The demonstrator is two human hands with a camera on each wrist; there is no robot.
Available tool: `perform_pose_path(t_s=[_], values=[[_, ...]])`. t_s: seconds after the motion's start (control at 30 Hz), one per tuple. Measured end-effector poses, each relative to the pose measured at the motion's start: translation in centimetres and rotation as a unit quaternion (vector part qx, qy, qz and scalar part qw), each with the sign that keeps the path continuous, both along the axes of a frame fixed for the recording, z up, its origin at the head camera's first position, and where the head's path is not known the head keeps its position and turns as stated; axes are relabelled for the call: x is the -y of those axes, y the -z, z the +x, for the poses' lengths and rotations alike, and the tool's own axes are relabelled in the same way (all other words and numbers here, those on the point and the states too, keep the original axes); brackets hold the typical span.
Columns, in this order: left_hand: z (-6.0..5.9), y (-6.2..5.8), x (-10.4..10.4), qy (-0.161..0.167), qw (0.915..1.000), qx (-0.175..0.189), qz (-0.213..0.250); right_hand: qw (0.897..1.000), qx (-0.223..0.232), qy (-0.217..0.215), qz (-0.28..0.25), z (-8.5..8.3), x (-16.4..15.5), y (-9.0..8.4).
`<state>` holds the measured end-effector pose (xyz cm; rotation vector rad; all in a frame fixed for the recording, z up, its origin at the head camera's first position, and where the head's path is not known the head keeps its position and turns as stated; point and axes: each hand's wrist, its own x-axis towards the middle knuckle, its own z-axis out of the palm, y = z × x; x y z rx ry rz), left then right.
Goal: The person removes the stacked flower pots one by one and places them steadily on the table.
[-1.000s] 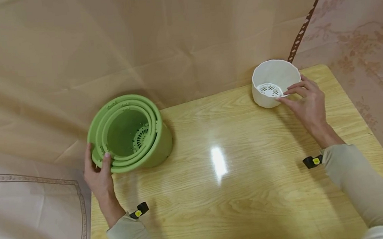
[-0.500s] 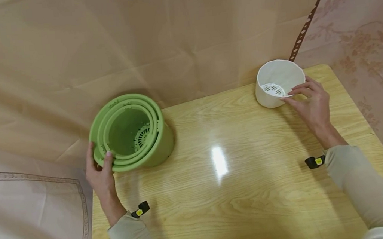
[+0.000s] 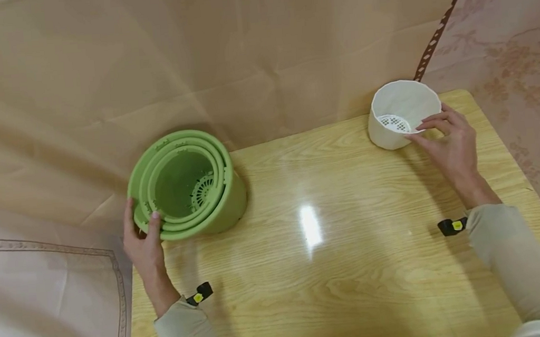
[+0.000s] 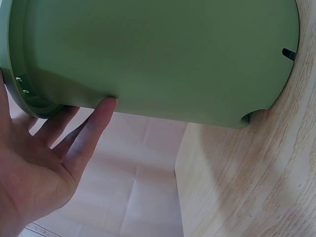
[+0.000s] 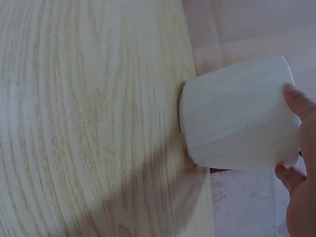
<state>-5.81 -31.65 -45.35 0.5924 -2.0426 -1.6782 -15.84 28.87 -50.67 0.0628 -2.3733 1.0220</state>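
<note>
Tan cloth (image 3: 251, 48) hangs with soft folds behind the bench (image 3: 353, 257), and to the right of it we see a pinkish cloth (image 3: 523, 58) printed with flowers. Paler cloth (image 3: 33, 303) with a patterned border lies off to the left. We are working on pale wood grain, where a white patch of glare (image 3: 310, 226) shines between the pots.

Near the back left of the bench stands our outer green pot (image 3: 235, 203), with two smaller ones nested inside it. Down in the innermost green pot (image 3: 174, 189) we can make out a slotted bottom. Our left grip (image 3: 145, 252) pinches the near left side of the outer pot's rim, thumb over the top; in the left wrist view, a fingertip touches the wall below the lip.

Well apart from these, near the far right corner, is our white pot (image 3: 405, 102), its mouth upward and its floor pierced with small holes. Our right grip (image 3: 456, 146) pinches its near right rim between thumb and fingers. From the right wrist we see its base on the bench, close to the edge. Both our arms wear light sleeves (image 3: 506, 240).
</note>
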Motion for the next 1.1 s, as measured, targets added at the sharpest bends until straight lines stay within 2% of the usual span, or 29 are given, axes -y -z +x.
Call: perform_pose_path(t_s=[0.13, 0.4, 0.6, 0.87, 1.1], values=[[0.0, 0.0, 0.0, 0.001, 1.0, -0.006, 0.006, 1.0, 0.006, -0.005, 0.014, 0.0, -0.4, 0.1], [-0.1, 0.1, -0.1, 0.011, 0.9997, -0.02, 0.012, 0.999, -0.015, -0.023, 0.024, 0.1, -0.7, 0.5], [0.0, 0.2, 0.0, 0.007, 0.9996, -0.024, 0.014, 0.999, -0.004, -0.027, 0.029, -0.3, -0.1, 0.6], [0.0, 0.2, 0.0, 0.007, 0.9997, -0.023, 0.011, 0.996, -0.056, -0.05, 0.044, -0.9, 0.9, 0.4], [0.1, 0.2, 0.0, 0.01, 0.9994, -0.029, 0.014, 0.991, -0.073, -0.085, 0.071, -1.4, 2.1, -0.4]])
